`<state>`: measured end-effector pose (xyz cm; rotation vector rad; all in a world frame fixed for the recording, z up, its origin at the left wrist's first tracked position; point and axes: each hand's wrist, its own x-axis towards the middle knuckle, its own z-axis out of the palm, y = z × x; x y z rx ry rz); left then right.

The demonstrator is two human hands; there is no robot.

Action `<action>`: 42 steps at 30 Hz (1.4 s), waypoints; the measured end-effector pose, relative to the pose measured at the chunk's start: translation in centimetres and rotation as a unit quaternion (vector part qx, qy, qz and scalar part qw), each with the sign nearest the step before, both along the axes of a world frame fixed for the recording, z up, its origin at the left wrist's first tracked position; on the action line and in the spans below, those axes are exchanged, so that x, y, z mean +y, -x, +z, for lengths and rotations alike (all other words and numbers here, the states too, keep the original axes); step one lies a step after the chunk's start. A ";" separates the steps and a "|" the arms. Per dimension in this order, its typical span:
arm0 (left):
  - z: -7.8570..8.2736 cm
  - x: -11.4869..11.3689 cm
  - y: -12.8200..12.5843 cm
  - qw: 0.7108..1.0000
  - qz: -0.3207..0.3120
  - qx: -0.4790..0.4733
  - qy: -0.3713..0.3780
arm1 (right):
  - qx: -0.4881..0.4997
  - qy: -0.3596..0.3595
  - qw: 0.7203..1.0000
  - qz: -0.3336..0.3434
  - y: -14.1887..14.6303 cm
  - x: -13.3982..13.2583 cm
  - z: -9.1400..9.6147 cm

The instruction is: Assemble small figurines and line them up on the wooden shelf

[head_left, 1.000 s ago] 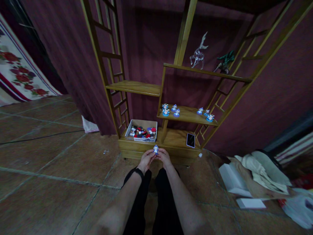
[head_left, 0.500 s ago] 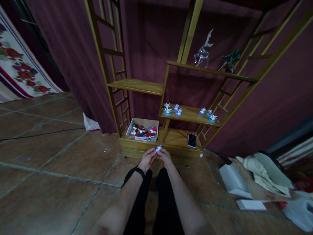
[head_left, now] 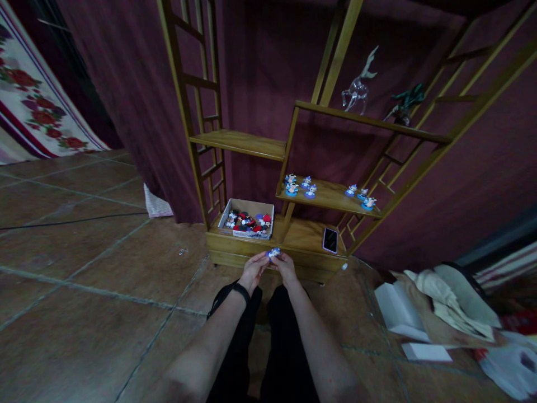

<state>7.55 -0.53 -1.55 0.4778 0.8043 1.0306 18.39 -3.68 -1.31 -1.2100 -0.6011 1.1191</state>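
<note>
My left hand point(head_left: 254, 268) and my right hand point(head_left: 286, 267) meet in front of a low wooden shelf unit point(head_left: 293, 238), both pinched on one small blue and white figurine point(head_left: 273, 253), which lies tilted between the fingertips. Just beyond it, on the bottom shelf, stands a white box point(head_left: 248, 219) filled with red, black and white small toys. Several similar blue-based figurines point(head_left: 300, 186) stand on the middle shelf, with more figurines point(head_left: 361, 197) at its right end.
A phone point(head_left: 329, 239) lies on the bottom shelf at the right. A glass deer point(head_left: 358, 84) and a dark green ornament point(head_left: 404, 103) stand on the upper shelf. White boxes, cloth and bags point(head_left: 440, 313) lie on the tiled floor at the right. Maroon curtains hang behind.
The figurine stood upright between my fingers a second ago and now lies tilted. The view has shifted slightly, with the shelf sliding right in the picture.
</note>
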 end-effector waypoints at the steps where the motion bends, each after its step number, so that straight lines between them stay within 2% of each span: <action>1: -0.1 0.0 0.0 1.000 0.003 -0.002 0.002 | 0.006 -0.006 1.000 -0.001 0.1 0.0 0.0; 9: 0.2 -0.1 0.1 1.000 -0.010 -0.009 0.007 | 0.020 -0.035 0.999 -0.002 0.3 0.1 -0.1; 16: 0.9 0.0 0.5 1.000 -0.022 -0.003 0.021 | 0.048 -0.018 0.997 0.057 0.0 -0.2 0.7; 25: 1.1 0.2 0.4 0.999 -0.018 0.017 0.028 | 0.080 0.008 0.997 0.010 0.3 -0.5 1.6; 31: 0.8 0.2 0.3 0.998 -0.045 0.032 0.017 | 0.068 0.004 0.998 0.004 0.0 -0.3 1.2; 37: 0.3 0.2 0.4 0.999 -0.037 0.007 0.015 | 0.070 -0.027 0.997 -0.016 -0.3 -0.1 0.5; 42: 0.5 0.3 0.6 0.998 -0.052 0.013 0.016 | 0.056 -0.024 0.998 -0.001 -0.4 -0.1 0.3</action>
